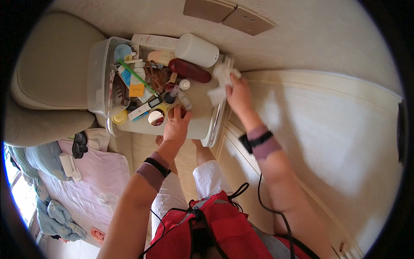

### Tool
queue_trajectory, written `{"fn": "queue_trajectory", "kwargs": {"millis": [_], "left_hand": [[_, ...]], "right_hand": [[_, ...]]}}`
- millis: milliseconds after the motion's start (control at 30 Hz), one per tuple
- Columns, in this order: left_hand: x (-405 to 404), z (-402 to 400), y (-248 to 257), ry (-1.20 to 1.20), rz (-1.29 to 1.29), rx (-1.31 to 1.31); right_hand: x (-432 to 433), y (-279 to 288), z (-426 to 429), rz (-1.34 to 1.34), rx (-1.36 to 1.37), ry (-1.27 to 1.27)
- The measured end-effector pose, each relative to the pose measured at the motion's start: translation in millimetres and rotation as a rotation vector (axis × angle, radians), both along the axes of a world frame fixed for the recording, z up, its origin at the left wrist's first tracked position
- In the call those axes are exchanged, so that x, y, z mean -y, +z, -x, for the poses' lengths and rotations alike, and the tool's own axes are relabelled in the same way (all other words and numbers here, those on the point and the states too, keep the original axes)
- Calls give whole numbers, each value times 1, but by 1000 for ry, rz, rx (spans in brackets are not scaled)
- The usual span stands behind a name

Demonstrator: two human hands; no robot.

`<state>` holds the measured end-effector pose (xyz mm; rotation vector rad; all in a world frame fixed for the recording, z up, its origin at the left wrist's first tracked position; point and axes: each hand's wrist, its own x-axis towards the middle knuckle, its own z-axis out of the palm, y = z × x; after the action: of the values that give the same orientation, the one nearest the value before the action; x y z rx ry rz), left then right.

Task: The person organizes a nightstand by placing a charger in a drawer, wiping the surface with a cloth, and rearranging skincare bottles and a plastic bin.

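Observation:
My right hand (240, 95) grips a crumpled white tissue or cloth (224, 73), blurred, over the right side of a small pale cabinet top (200, 124). The fingers of my left hand (176, 126) close around a small reddish-brown object (183, 112) near the front edge; they hide most of it. Beside that hand lies a small round mirror-like disc (156, 117). A small pale tube (185, 99) lies just beyond the fingers. Farther back are a white round lid or jar (184, 84) and a dark red glasses case (190, 70).
A clear plastic bin (98, 77) stands at the left among cosmetics, a brown hair claw (155, 76) and a green stick (137, 75). Behind them are a white cylinder (196, 50) and a box (155, 41). The wall holds socket plates (249, 20); a bed (93, 174) lies lower left.

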<state>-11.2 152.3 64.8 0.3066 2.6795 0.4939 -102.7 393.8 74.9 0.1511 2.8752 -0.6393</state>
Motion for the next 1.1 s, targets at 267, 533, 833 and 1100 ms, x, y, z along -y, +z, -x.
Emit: {"fn": "queue_trajectory", "kwargs": {"millis": [267,533,833,1100], "left_hand": [[-12,3,-2,3,-114,-160],[-3,-1,-3,0,-69,-64],[-4,3,2,-13,-62,-20],[-5,3,0,-20,-78,-41]], "right_hand": [[-33,-43,103,-277,215,240],[-1,-37,-19,-150,228,199],[18,-41,-172,-184,143,412],[22,-12,-182,101,255,233]]}}
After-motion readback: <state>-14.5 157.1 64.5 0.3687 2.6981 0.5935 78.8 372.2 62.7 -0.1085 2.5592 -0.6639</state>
